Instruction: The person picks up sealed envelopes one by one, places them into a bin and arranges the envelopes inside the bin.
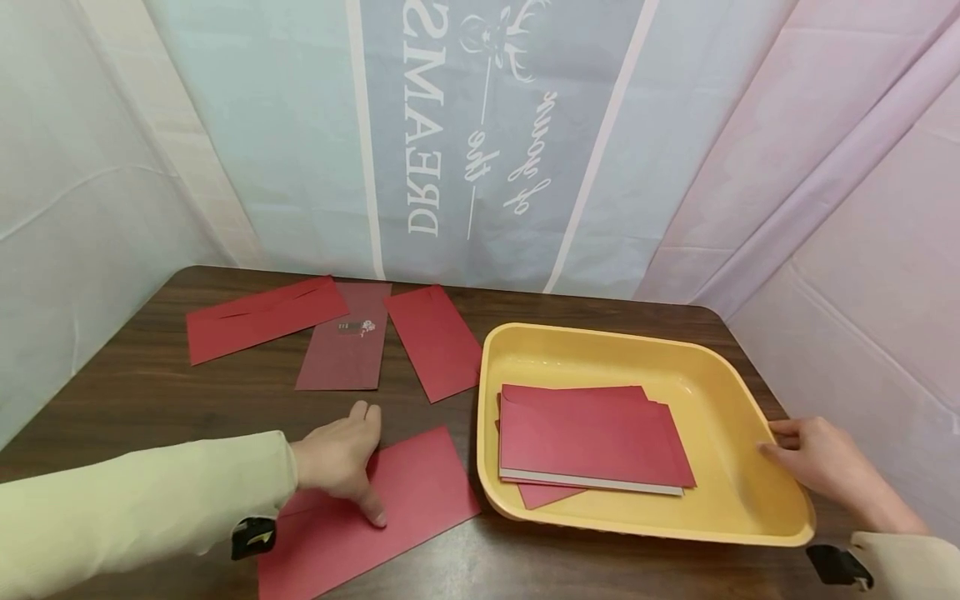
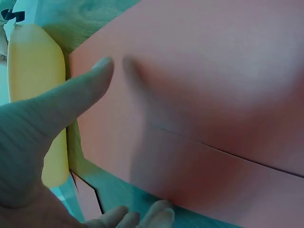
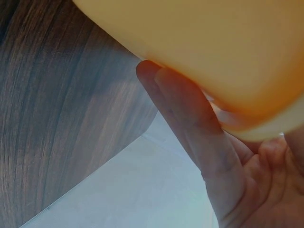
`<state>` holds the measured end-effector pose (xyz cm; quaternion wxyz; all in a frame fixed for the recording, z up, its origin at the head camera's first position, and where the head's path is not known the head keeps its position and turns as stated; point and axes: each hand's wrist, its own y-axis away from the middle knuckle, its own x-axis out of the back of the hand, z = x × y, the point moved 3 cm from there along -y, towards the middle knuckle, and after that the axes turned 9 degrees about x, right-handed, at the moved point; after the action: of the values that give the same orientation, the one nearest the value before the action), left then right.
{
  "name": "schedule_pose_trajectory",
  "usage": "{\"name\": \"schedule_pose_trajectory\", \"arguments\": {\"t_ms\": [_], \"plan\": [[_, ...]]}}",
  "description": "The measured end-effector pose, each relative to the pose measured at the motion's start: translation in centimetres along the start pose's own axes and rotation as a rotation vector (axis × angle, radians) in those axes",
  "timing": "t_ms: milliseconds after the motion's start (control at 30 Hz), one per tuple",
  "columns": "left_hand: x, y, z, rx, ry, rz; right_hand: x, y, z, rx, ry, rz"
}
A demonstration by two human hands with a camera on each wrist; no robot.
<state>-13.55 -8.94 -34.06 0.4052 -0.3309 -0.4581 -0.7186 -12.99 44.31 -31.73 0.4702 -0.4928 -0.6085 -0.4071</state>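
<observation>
My left hand (image 1: 341,457) is over a large red envelope (image 1: 420,483) at the front left of the table, thumb and fingers spread apart. In the left wrist view the thumb (image 2: 78,97) hangs above the envelope (image 2: 199,85) and casts a shadow on it; the fingertips are by its edge. My right hand (image 1: 825,458) holds the right rim of a yellow plastic basin (image 1: 720,467), thumb on top. Its fingers (image 3: 185,102) press against the basin's outer wall (image 3: 204,42) from below. Inside the basin lies a stack of red envelopes (image 1: 588,433), slightly fanned.
Behind my left hand lie a long red envelope (image 1: 262,321), a darker maroon one (image 1: 345,354) with a small print, and another red one (image 1: 435,342) touching the basin's left side. Cloth curtains (image 1: 300,150) enclose the dark wooden table (image 1: 150,392) at the back and sides.
</observation>
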Motion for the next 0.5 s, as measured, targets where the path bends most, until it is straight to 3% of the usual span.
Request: {"name": "schedule_pose_trajectory", "arguments": {"t_ms": [233, 500], "plan": [[-0.1, 0.8, -1.3, -0.006, -0.072, -0.047, 0.0, 0.0, -0.2, -0.007, 0.000, 0.003], [0.0, 1.2, -2.6, 0.034, -0.179, -0.118, 0.0, 0.0, 0.1, -0.015, -0.011, 0.005]]}}
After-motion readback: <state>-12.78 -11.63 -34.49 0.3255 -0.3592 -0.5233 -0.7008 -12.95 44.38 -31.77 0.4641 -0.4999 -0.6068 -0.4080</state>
